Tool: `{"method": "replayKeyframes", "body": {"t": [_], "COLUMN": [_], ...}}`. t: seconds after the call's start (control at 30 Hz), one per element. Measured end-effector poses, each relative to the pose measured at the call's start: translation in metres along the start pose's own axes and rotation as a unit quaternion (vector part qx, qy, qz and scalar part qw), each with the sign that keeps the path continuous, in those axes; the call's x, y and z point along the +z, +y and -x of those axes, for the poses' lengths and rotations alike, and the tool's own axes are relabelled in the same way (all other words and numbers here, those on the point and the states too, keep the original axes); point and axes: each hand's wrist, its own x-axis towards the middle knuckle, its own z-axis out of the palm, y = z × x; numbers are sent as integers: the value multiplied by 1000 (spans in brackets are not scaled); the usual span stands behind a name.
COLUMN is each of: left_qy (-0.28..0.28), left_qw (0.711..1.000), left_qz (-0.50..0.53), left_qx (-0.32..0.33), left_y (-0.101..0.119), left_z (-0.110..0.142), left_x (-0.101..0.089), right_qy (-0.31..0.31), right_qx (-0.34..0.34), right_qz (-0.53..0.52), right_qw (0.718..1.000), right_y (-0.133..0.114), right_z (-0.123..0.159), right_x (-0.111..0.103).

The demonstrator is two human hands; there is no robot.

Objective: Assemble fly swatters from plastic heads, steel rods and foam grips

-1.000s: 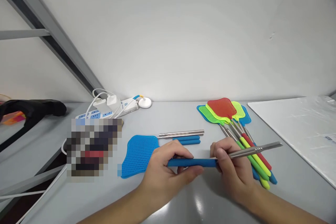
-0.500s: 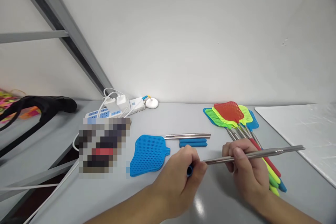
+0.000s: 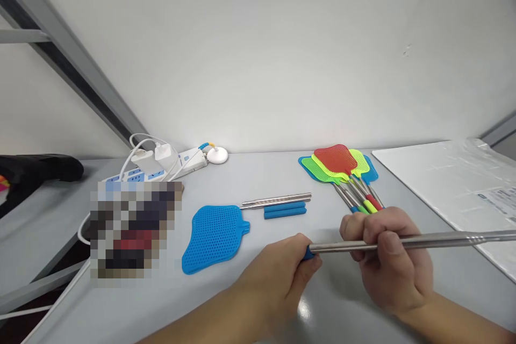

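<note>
My left hand (image 3: 278, 279) is closed around a blue grip (image 3: 308, 252), of which only the end shows past the fingers. A telescopic steel rod (image 3: 443, 241) comes out of that grip and runs right to the frame edge. My right hand (image 3: 387, 263) is pinched on the rod near its middle. A loose blue swatter head (image 3: 213, 235) lies flat on the grey table (image 3: 258, 177) to the left of my hands. Behind my hands lie steel rods (image 3: 278, 200) and blue grips (image 3: 284, 209).
A pile of finished fly swatters (image 3: 338, 164) in red, green, yellow and blue lies at the back right. A white sheet in plastic (image 3: 451, 183) covers the right side. A power strip with chargers (image 3: 157, 164) and a blurred patch (image 3: 135, 228) sit at the left.
The blue grip has gone from lying exposed between my hands to sitting inside my left fist. The steel rod has been drawn out longer to the right.
</note>
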Motion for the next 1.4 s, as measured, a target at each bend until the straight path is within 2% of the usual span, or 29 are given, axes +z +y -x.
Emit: {"method": "replayKeyframes", "body": {"t": [0.17, 0.4, 0.43, 0.53, 0.6, 0.63, 0.7, 0.8, 0.87, 0.9, 0.97, 1.03, 1.13, 1.2, 1.27, 1.33, 1.4], "left_qy": [4, 11, 15, 37, 51, 57, 67, 91, 121, 141, 183, 229, 304, 355, 388, 395, 388], "left_qw": [1000, 999, 999, 999, 998, 997, 996, 994, 992, 990, 981, 961, 925, 907, 890, 876, 865], "left_qz": [-1, -37, -36, -25, -19, -22, -37, -52, -30, -6, 65, 153, 227, 226, 238, 276, 316], "left_qx": [6, 8, 10, 28, 45, 48, 44, 32, 32, 31, 17, -6, -15, -2, 12, 27, 40], "left_y": [-3, -6, -7, -9, -9, -9, -7, -4, -4, -4, -4, -4, -4, -6, -9, -12, -14], "left_z": [-4, -2, -2, -1, 0, 0, 0, -1, -1, -1, -1, 0, -1, -3, -6, -8, -9], "left_x": [-3, -3, -3, -1, 0, 0, -1, -2, -2, -2, -4, -10, -24, -36, -47, -55, -58], "right_qy": [-21, -36, -61, -196, -245, -237, -168, -15, 80, 113, 128, 84, -41, -140, -242, -325, -367], "right_qx": [40, 161, 166, 184, 205, 214, 224, 226, 223, 220, 219, 219, 184, 129, 72, 30, 9], "right_qz": [15, 58, 77, 136, 141, 130, 102, 64, 55, 57, 77, 131, 263, 351, 413, 446, 457], "right_qw": [999, 985, 981, 953, 937, 939, 955, 972, 970, 967, 964, 963, 946, 917, 875, 834, 810], "right_y": [2, 6, 6, 3, 2, 2, 3, 6, 7, 6, 5, 2, -1, 1, 5, 10, 14], "right_z": [-1, -7, -8, -7, -5, -5, -5, -12, -20, -24, -31, -37, -43, -46, -45, -41, -34], "right_x": [0, 1, 2, 4, 5, 5, 3, -5, -10, -12, -16, -20, -30, -37, -39, -37, -32]}}
